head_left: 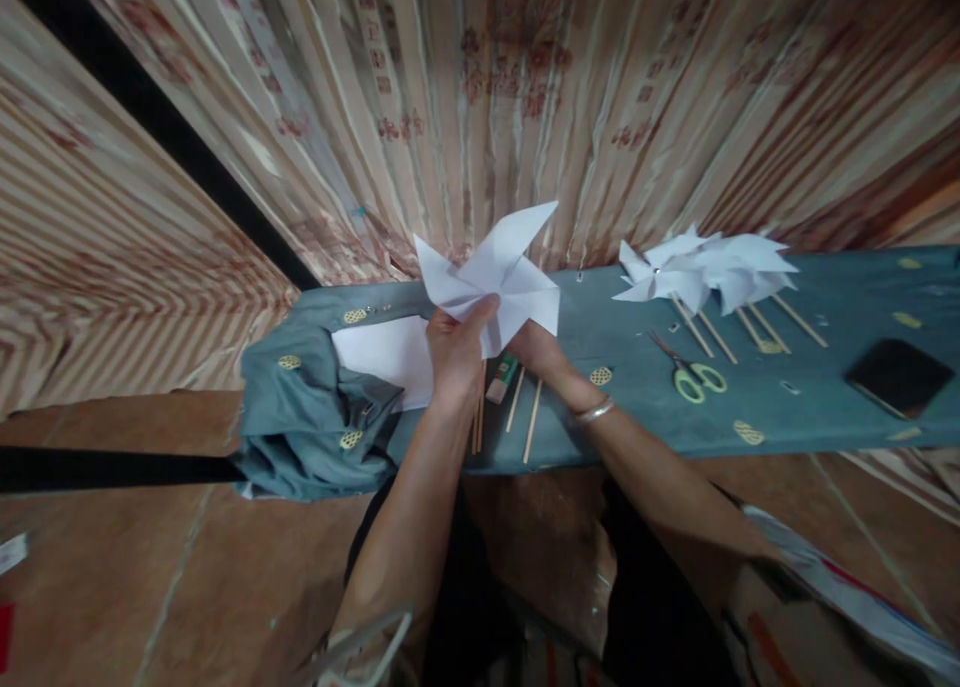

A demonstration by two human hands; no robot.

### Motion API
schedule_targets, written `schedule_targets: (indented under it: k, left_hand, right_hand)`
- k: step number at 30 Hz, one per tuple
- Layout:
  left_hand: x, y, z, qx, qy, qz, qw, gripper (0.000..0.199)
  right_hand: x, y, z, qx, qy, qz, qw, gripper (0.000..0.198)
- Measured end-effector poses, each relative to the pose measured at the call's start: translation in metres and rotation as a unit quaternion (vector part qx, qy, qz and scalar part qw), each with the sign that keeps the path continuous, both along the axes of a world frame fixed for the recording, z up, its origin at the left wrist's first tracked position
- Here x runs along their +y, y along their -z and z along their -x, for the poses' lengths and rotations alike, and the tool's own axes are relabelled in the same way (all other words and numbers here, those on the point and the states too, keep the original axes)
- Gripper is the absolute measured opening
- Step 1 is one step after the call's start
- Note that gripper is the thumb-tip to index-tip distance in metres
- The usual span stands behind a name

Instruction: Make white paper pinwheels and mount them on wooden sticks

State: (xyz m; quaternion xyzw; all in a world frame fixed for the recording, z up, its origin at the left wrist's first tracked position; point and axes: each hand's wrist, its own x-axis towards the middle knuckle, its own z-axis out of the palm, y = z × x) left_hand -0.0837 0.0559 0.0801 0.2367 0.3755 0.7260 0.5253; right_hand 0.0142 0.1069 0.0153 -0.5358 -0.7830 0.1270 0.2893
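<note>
A white paper pinwheel [510, 257] is held up above the bench, its folded blades spread out. My left hand [459, 342] grips it, with the thumb pressed near its centre and the other fingers behind the paper. My right hand [541, 352] reaches in behind the lower right blade; its fingers are hidden there. Below the hands lie a glue stick [501, 379] with a green label and several thin wooden sticks [532, 422]. White paper sheets [386, 357] rest to the left of my left hand.
Finished-looking pinwheels [709, 267] on wooden sticks lie overlapped at the back right. In front of them are scissors [694, 375] with green handles, and a dark phone-like slab [898, 377] farther right. The grey cloth [300, 407] bunches at the left end. A curtain [450, 97] hangs behind.
</note>
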Motion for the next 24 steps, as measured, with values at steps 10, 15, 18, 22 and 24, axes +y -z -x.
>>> schedule_targets:
  k: [10,15,18,22,24]
  left_hand:
    - [-0.002,0.000,-0.015,0.008,0.043,0.006,0.999,0.026]
    - [0.003,0.005,-0.024,0.028,0.036,0.012,0.999,0.027]
    - [0.007,0.009,-0.030,0.031,0.031,0.013,0.999,0.031]
    - [0.010,0.012,-0.036,0.034,0.035,0.015,0.999,0.034]
    - [0.011,0.013,-0.039,0.036,0.036,0.019,0.999,0.035]
  right_hand:
    - [-0.065,0.026,-0.144,0.051,0.163,0.002,0.985,0.010]
    - [-0.075,0.028,-0.159,-0.136,0.111,-0.042,0.984,0.019]
    - [-0.076,0.028,-0.154,-0.193,0.084,-0.028,0.977,0.023]
    - [-0.075,0.026,-0.146,-0.230,0.064,-0.026,0.971,0.030]
    - [-0.075,0.024,-0.145,-0.250,0.060,-0.022,0.966,0.032]
